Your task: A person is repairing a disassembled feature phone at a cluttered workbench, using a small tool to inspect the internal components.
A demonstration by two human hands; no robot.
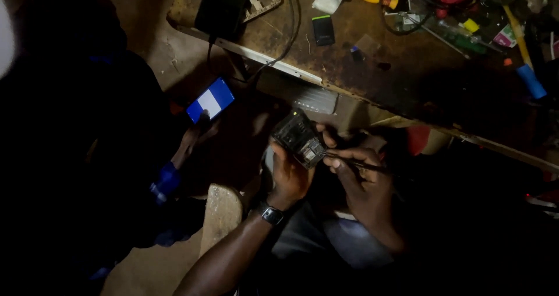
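My left hand clamps a small dark device; right hand pinches a thin tool touching it, below the desk.

left hand – grips opened phone | right hand – pinches thin tool, possibly tweezers, at phone's edge

Small dark opened phone, seemingly tilted

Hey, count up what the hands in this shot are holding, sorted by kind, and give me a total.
Opened small phone, held in the left hand: 1
Thin dark tool, pinched in the right hand, tip at the phone: 1
Lit smartphone, held by another person's hand: 1
Total: 3
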